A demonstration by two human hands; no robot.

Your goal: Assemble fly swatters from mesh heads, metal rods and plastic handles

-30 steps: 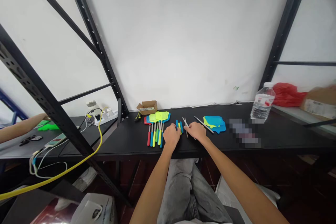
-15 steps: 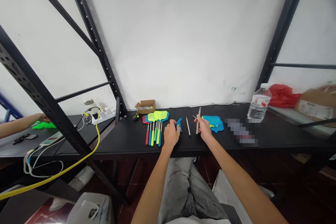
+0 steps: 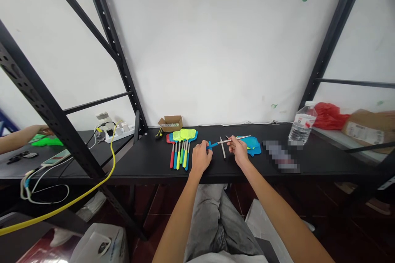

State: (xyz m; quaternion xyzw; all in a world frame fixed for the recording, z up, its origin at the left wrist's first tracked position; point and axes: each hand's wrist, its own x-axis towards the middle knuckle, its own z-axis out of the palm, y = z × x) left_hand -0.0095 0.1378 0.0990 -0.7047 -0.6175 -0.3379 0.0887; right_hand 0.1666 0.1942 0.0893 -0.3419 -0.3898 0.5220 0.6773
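Note:
My left hand (image 3: 202,156) is closed around a blue plastic handle (image 3: 212,145), which points right from the fingers. In my right hand (image 3: 239,150) a thin silver metal rod (image 3: 224,141) is pinched, lying nearly level. The rod's left end meets the handle's tip; how deep it sits cannot be made out. Another metal rod (image 3: 223,153) lies on the black table between the hands. Blue fly swatter heads (image 3: 255,148) are stacked just right of my right hand, partly covered by it. A fanned row of colourful fly swatters (image 3: 185,134) rests left of my left hand.
An open cardboard box (image 3: 170,123) stands against the wall behind the swatters. Toward the right are a blurred-out object (image 3: 280,156) and a water bottle (image 3: 303,123). Shelf posts (image 3: 123,65) flank the table. A yellow cable (image 3: 113,152) hangs at left, near another person's arm (image 3: 21,139).
The rod in my right hand has turned from upright to nearly level, its left end now at the blue handle. My left hand has turned the handle to point right.

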